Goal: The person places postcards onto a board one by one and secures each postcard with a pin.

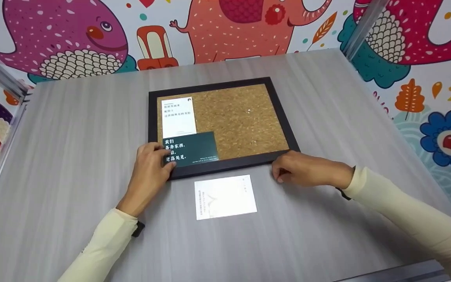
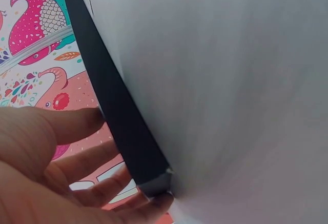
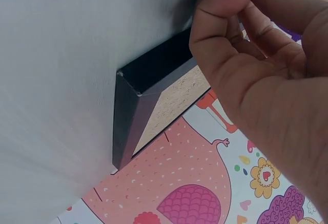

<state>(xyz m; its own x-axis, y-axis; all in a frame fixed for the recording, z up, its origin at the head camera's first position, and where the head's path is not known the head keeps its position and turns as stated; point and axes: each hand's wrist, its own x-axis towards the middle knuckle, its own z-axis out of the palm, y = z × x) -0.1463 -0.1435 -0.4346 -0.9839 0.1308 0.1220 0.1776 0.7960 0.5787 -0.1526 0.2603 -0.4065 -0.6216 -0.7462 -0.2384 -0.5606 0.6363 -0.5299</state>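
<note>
Both hands are at the near edge of the corkboard (image 1: 225, 121), which lies flat mid-table (image 1: 73, 156): left hand (image 1: 151, 170) at its near-left corner, fingers laid flat, pressing the dark card (image 1: 194, 150) there. Right hand (image 1: 307, 169) rests loosely curled at the near-right corner, holding nothing I can see. White card (image 1: 178, 116) sits on the board's left side, another card (image 1: 225, 197) just in front of the frame.

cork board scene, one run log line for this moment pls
left hand: fingers on dark green card on cork board | right hand: at frame's near right corner | white card: loose on table
</note>
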